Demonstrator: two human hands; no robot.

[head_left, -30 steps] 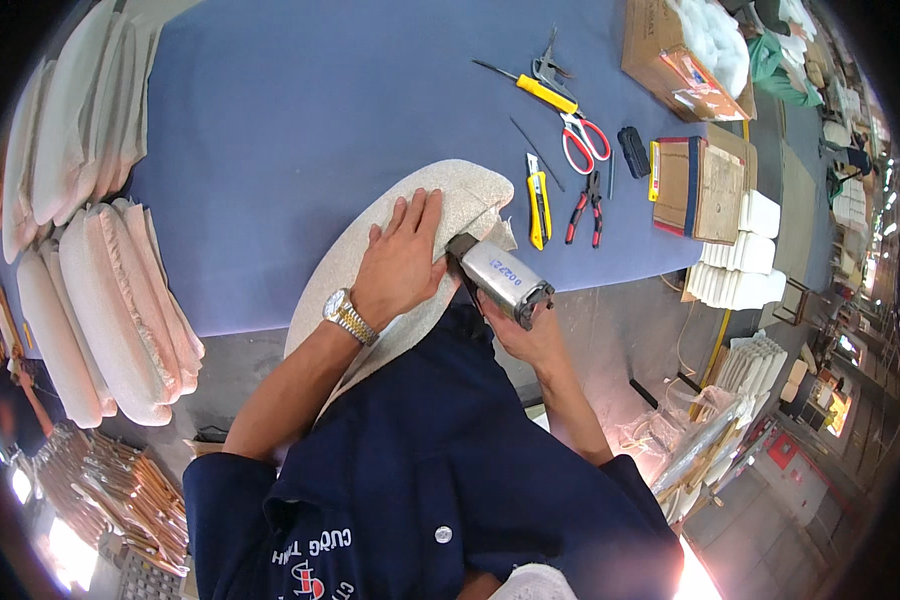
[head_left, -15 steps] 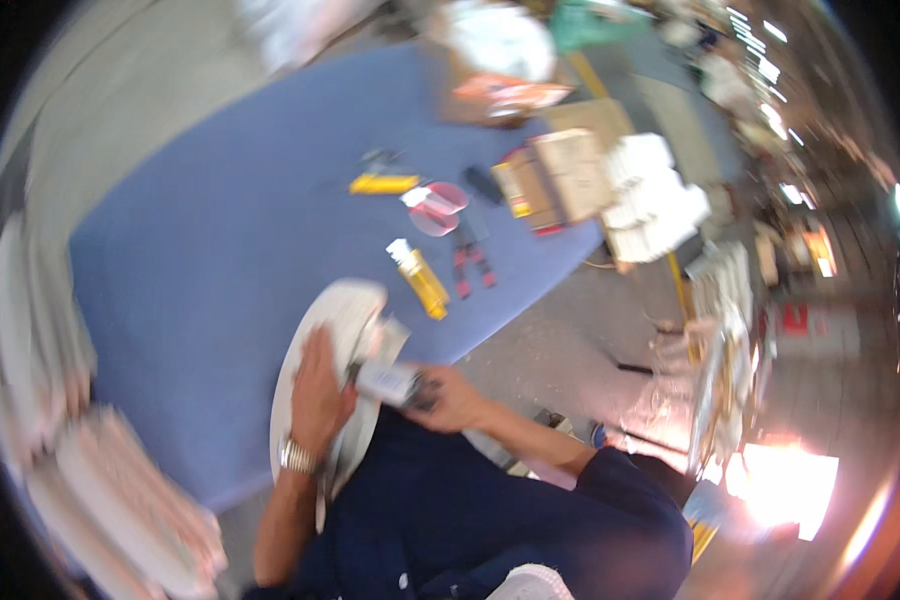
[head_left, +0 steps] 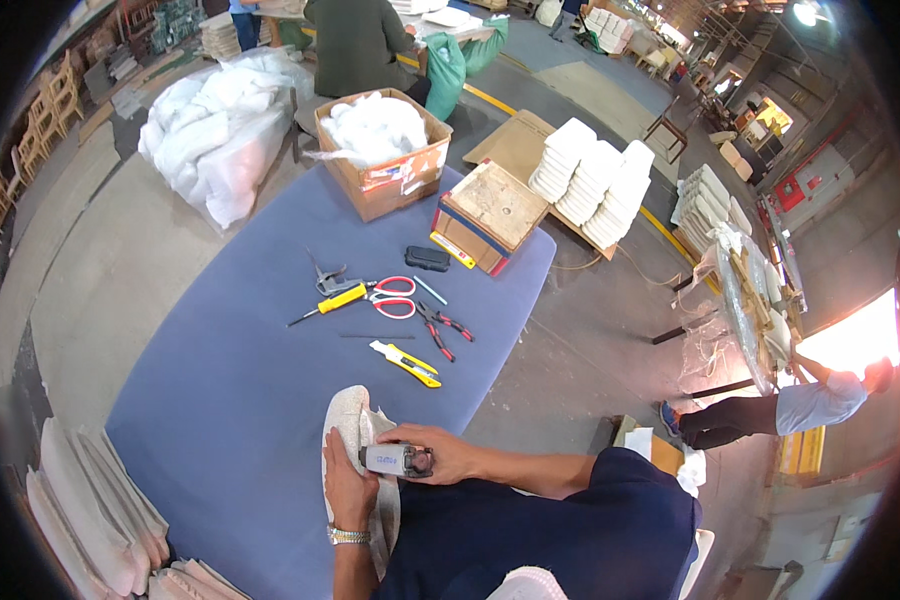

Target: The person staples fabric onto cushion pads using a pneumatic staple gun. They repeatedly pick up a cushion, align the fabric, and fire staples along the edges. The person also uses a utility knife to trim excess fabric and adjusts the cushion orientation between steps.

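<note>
The right hand [head_left: 440, 458] is closed around a small grey power tool [head_left: 395, 461], holding it crosswise against the near edge of a pale, rounded seat pad [head_left: 348, 440]. The left hand [head_left: 345, 490], with a metal wristwatch [head_left: 348, 536] on its wrist, lies flat with fingers spread on the pad, pressing it down rather than gripping it.

Compared with half a second ago, the view has swung: the blue table [head_left: 230, 400] now runs from near left to far right, and the picture is sharp rather than blurred. The hands keep the same hold on the pad and the tool. A second ago the pad lay broad and flat under the left hand; now it shows as a narrower shape, standing partly on edge at the table's near side.

The pad is off-white, oval, with a rough, fibrous surface and a ragged fringe of loose material along its right edge, just beside the tool.

Farther on the table lie a yellow utility knife [head_left: 406, 363], red-handled pliers [head_left: 442, 328], red-handled scissors [head_left: 394, 296] and a yellow-handled screwdriver [head_left: 332, 302], all well apart from the hands. At the far end stand a cardboard box [head_left: 390, 180] of white stuffing and a flat wooden block [head_left: 495, 205]. More pale pads [head_left: 90, 500] are stacked at the near left.
</note>
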